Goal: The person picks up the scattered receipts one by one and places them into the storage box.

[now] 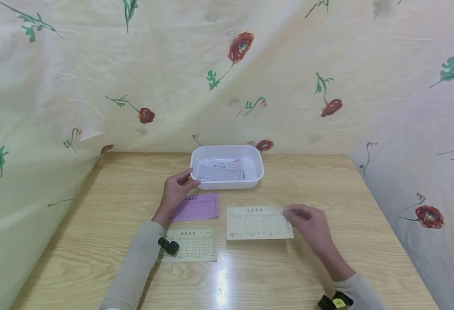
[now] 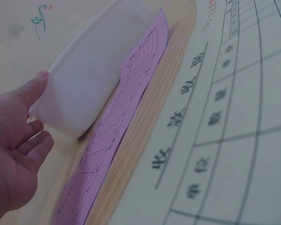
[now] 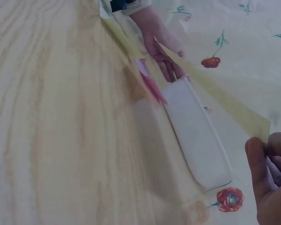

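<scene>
Far on table [image 1: 328, 181]: tray [image 1: 231, 185], with slips [image 1: 219, 173] inside. Nearer, left: first slip [image 1: 200, 207]; before it, second slip [image 1: 197, 246]. Right of both, above table: third slip [image 1: 256, 224] in right hand [image 1: 310, 223]. At tray's left end: left hand [image 1: 175, 190].

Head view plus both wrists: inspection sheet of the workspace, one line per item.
Surface: wood-grain table, glare patch near the front.
Job's things: white tray holding printed slips; purple slip and flat cream slip on the table; raised cream slip.
Clutter: nothing seen.
Grippers: left hand holds the tray's left end; right hand pinches the raised slip's right edge; black devices at both wrists.
Cables: nothing seen.
Surroundings: floral cloth behind and at both sides.
</scene>
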Demonstrator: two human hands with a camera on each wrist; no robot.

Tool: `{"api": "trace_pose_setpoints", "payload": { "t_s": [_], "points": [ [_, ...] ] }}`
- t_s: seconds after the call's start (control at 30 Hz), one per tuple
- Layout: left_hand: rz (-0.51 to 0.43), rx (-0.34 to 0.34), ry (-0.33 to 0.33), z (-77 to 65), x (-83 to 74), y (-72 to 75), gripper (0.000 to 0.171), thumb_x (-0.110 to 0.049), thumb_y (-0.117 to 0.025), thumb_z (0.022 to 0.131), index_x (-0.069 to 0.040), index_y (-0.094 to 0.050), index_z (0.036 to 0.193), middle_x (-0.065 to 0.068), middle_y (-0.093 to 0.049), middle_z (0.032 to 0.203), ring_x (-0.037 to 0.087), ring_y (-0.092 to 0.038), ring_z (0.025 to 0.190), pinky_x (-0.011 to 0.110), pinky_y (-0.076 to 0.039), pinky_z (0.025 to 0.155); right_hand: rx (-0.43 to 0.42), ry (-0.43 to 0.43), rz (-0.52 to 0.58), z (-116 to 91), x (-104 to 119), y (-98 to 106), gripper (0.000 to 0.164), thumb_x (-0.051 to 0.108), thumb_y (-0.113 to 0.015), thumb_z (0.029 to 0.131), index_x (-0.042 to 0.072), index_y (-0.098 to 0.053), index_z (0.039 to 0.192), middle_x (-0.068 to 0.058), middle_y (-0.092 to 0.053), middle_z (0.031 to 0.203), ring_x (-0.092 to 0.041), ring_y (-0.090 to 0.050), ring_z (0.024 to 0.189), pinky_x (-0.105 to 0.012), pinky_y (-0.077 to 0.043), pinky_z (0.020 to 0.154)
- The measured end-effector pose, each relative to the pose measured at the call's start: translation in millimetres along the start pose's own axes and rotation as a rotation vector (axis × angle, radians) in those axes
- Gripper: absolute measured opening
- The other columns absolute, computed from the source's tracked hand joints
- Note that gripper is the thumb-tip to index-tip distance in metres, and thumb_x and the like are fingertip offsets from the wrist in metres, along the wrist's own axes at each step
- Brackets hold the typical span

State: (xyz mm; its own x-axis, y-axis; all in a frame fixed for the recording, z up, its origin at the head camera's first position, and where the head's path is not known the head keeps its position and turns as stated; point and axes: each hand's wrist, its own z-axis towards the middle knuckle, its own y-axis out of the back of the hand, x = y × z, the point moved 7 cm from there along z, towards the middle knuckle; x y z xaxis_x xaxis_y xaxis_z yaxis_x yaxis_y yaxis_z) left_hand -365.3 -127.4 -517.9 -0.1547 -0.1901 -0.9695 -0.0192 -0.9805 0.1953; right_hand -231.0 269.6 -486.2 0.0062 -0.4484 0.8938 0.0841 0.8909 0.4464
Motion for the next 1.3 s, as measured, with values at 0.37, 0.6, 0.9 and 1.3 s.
{"api": "trace_pose_setpoints", "payload": {
  "t_s": [0.37,0.6,0.9,1.3],
  "points": [
    [0.008,0.001,0.006,1.0,-0.4,0.3,0.067,-0.030,-0.085,0.085,-0.005,-0.059,0.141,0.018,-0.059,0.144,0.026,-0.063,0.127,0.018,-0.057,0.095,-0.061,0.035,0.036,12,14,8,0.037,0.033,-0.073,0.097,0.002,-0.072,0.117,-0.016,-0.074,0.114,-0.002,-0.070,0.092,-0.019,-0.063,0.080],
    [0.019,-0.006,-0.003,2.0,-1.1,0.6,0.066,-0.031,-0.085,0.084,-0.006,-0.060,0.140,0.016,-0.059,0.144,0.028,-0.062,0.128,0.020,-0.056,0.097,-0.091,0.046,0.039,21,24,12,0.040,0.036,-0.073,0.097,0.002,-0.072,0.118,-0.014,-0.074,0.113,-0.003,-0.070,0.092,-0.018,-0.062,0.080],
    [0.008,-0.006,-0.011,1.5,-1.2,0.7,0.066,-0.031,-0.086,0.084,-0.005,-0.061,0.139,0.018,-0.060,0.143,0.030,-0.062,0.128,0.020,-0.057,0.096,-0.122,0.050,0.054,36,39,14,0.042,0.040,-0.073,0.096,0.003,-0.073,0.117,-0.008,-0.074,0.107,-0.005,-0.070,0.091,-0.018,-0.062,0.078],
    [-0.013,-0.001,0.006,0.2,-2.1,0.9,0.065,-0.026,-0.085,0.085,-0.004,-0.059,0.140,0.019,-0.059,0.143,0.030,-0.063,0.127,0.021,-0.058,0.095,-0.144,0.082,0.182,75,62,10,0.041,0.032,-0.077,0.093,-0.002,-0.072,0.115,0.002,-0.074,0.095,-0.008,-0.071,0.087,-0.021,-0.064,0.079]
  ]
}}
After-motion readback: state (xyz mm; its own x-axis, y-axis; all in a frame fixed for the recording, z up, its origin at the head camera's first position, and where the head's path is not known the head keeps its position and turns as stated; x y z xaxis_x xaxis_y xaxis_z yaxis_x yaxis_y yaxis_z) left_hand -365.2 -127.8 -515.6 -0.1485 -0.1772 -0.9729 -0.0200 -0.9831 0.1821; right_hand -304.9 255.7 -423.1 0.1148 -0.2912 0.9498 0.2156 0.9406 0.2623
